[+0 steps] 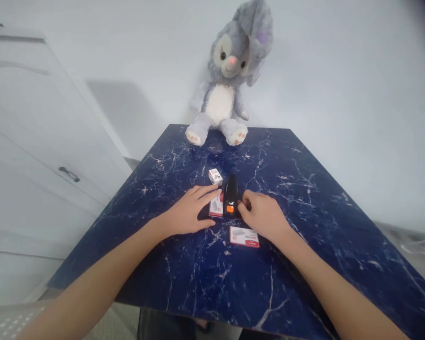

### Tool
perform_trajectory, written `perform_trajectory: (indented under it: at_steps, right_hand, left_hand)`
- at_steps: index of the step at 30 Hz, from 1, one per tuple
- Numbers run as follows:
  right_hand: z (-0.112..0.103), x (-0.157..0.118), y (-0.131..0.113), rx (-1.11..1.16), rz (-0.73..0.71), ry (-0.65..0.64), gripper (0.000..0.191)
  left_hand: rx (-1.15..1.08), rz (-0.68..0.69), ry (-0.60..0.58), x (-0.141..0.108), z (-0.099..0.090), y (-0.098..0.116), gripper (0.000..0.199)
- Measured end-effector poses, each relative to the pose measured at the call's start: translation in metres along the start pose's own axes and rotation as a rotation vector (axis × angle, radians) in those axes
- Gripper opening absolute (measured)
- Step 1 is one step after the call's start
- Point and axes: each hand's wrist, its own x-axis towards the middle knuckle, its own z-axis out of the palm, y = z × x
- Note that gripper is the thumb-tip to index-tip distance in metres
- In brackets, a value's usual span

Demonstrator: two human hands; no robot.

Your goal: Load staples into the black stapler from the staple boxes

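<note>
So the black stapler-looking thing [230, 196] sits between both hands, little white box [215, 177] just past the left fingertips [215, 187], plush bunny [230, 71] way beyond.

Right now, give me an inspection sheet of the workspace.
surface: dark blue marble-patterned table
job's things: long black object with orange patch, upper red-and-white flat box beside it, lower red-and-white flat box nearer the wearer, small white box beyond the upper one
clutter: seated grey plush toy at the far edge
hands: left hand open at the upper flat box; right hand curled by the black object, contact unclear
cables: nothing seen
surroundings: white wall behind, white cabinet with dark handles on the left
</note>
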Motion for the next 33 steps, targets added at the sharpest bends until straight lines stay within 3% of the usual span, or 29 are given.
perform_trajectory:
  at_steps: [3,6,9,15,20,22,25,29,33]
  right_hand:
    - [-0.019,-0.005,0.004,0.136,-0.206,-0.184,0.04]
    - [-0.041,-0.01,0.004,0.271,-0.254,-0.271,0.047]
    - [-0.055,-0.015,0.003,0.283,-0.274,-0.35,0.034]
    - [-0.054,-0.021,0.004,0.272,-0.254,-0.555,0.024]
    - [-0.06,-0.021,-0.01,0.523,-0.216,-0.621,0.01]
    - [-0.059,-0.022,-0.018,0.65,-0.222,-0.627,0.017]
    - [-0.048,-0.023,-0.027,0.755,-0.224,-0.501,0.035]
    - [-0.026,-0.024,-0.034,0.725,-0.108,-0.081,0.036]
    - [-0.015,-0.023,-0.036,0.622,-0.02,0.184,0.042]
  left_hand:
    - [-0.04,-0.047,0.027,-0.001,0.004,-0.001,0.071]
    - [-0.073,-0.13,0.056,0.001,0.008,-0.004,0.081]
    - [-0.092,-0.204,0.02,0.002,0.01,-0.01,0.098]
    - [-0.075,-0.227,0.044,0.002,0.013,-0.016,0.095]
    - [-0.054,-0.202,0.065,0.004,0.014,-0.013,0.1]
    - [-0.065,-0.208,0.051,0.004,0.014,-0.013,0.105]
    - [-0.052,-0.217,0.057,0.004,0.014,-0.012,0.108]
    - [0.044,-0.25,0.17,0.002,0.013,-0.004,0.108]
    - [-0.012,-0.022,0.233,-0.002,0.009,0.013,0.083]
